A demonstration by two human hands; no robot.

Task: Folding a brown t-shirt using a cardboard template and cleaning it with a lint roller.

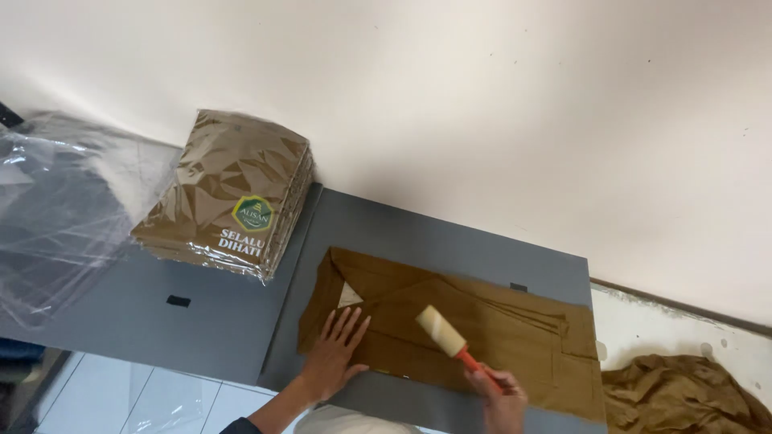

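Note:
A folded brown garment [490, 329] lies flat on the grey table [450, 233], with a small white label showing near its collar end. My left hand [336, 350] rests flat and spread on the garment's left part, pressing it down. My right hand [503, 398] grips the orange handle of a lint roller [444, 332], whose pale roll lies on the cloth near the middle.
A stack of brown garments packed in clear plastic [229, 193] stands at the table's back left. Loose clear plastic bags [60, 209] lie further left. A crumpled brown cloth [683, 394] lies on a white surface at the right. A pale wall runs behind.

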